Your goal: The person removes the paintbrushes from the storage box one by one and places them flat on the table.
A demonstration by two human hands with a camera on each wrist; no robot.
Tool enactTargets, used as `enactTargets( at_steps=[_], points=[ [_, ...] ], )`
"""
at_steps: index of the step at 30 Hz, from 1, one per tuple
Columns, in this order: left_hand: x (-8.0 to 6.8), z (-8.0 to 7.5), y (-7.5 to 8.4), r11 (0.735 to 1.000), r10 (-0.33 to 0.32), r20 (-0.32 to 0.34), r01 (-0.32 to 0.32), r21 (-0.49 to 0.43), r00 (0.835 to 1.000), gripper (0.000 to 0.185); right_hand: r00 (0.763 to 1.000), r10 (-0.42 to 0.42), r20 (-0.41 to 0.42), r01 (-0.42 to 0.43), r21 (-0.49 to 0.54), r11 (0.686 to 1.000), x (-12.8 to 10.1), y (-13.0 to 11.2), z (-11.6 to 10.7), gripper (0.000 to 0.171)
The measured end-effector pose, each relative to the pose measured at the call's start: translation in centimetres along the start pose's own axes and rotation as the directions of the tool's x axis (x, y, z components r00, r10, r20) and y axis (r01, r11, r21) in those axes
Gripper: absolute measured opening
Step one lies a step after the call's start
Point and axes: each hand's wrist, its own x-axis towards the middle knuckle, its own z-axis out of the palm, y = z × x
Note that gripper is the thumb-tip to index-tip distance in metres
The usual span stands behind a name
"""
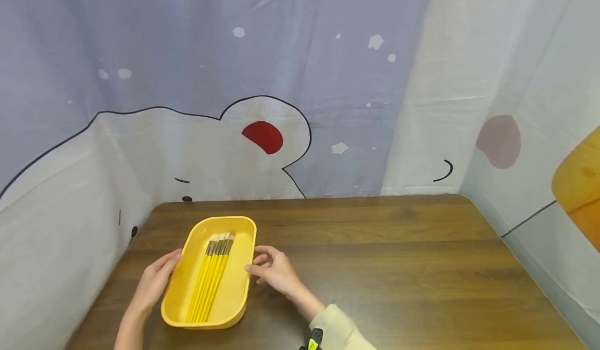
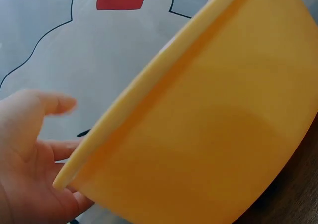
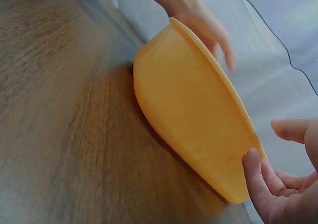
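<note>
A yellow oval tray [image 1: 236, 292] lies on the left part of a dark wooden table [image 1: 398, 266]; several yellow-handled paintbrushes [image 1: 213, 277] rest side by side in it, bristles pointing away from me. My left hand [image 1: 157, 279] sits against the tray's left rim with relaxed fingers. My right hand [image 1: 272, 272] is by the right rim, fingertips at its edge. In the left wrist view the left hand [image 2: 25, 154] spreads loosely beside the tray wall [image 2: 208, 134]. The right wrist view shows the right hand [image 3: 278, 194] with fingers apart at the tray's wall [image 3: 194, 119].
A cloth backdrop with a cartoon bear [image 1: 262, 136] hangs close round the table's back and sides. The table's right half [image 1: 445, 287] shows bare wood. A cream sleeve [image 1: 337, 329] covers my right forearm.
</note>
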Motion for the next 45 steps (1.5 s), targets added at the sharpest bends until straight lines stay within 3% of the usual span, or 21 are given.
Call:
enactTargets(
  at_steps=[11, 24, 45],
  points=[
    [0.3, 0.4, -1.3, 0.994, 0.105, -0.056, -0.105, -0.004, 0.993, 0.047, 1.0, -0.009, -0.012, 0.009, 0.054, 0.999, 0.1, 0.6, 0.3, 0.055],
    [0.7, 2.4, -0.6, 0.978, 0.195, -0.036, -0.197, -0.066, 0.98, 0.045, 1.0, 0.011, -0.012, -0.01, 0.093, 0.996, -0.7, 0.5, -2.0, 0.058],
    [1.5, 6.5, 2.0, 0.963, 0.206, -0.033, -0.209, -0.171, 0.978, 0.041, 0.998, 0.026, -0.062, -0.022, 0.064, 0.998, -1.8, 0.7, -6.2, 0.06]
  ],
)
